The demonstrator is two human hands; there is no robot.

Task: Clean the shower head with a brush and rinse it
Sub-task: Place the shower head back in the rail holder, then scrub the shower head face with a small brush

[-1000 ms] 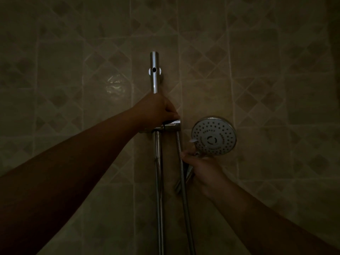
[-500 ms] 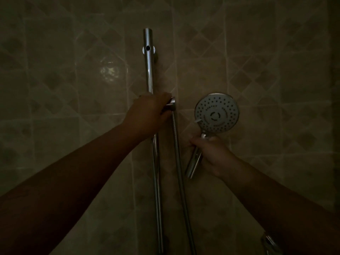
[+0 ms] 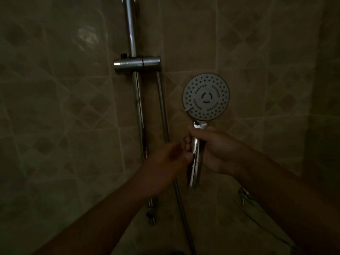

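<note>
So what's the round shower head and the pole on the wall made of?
The shower head face looks like matte grey plastic with dark holes; its handle shines like chrome. The pole looks like polished metal, with bright reflections, though chrome-coated plastic is possible.

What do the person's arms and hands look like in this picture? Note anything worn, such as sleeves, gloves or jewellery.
Both forearms come in bare from the bottom of the frame, with no sleeves showing. The left hand and the right hand wear no gloves. No ring, watch or bracelet can be made out, though the dim light and some blur make small details on the fingers hard to tell.
</note>
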